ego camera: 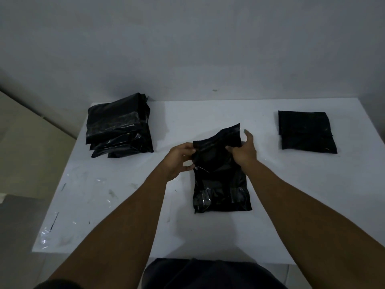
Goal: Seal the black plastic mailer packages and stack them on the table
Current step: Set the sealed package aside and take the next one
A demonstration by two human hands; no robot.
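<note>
Head-height view down onto a white surface (208, 109) set against a pale grey wall (187, 38), in dim light. At the centre of the frame, a black mailer (220, 184) lying on the surface, long side running away from the viewer, glossy and creased near its lower end. At its upper end, the flap (218, 136), lifted off the surface and tilted, higher at the right corner. Left hand (179, 159) pinching the mailer's left edge just below the flap, thumb and fingertips closed on the plastic. Right hand (243, 149) gripping the flap's right side, fingers curled onto it, one finger sticking up past the edge. Two bare forearms reaching in from the bottom of the frame. In the upper left, a pile (119, 126) of several black mailers, untidily heaped, edges fanned out, well apart from the centre one. In the upper right, a flatter stack (306, 130), squared up; number of mailers in it hard to tell. Scraps of clear film (44, 234) lying on the lower-left part of the surface.
</note>
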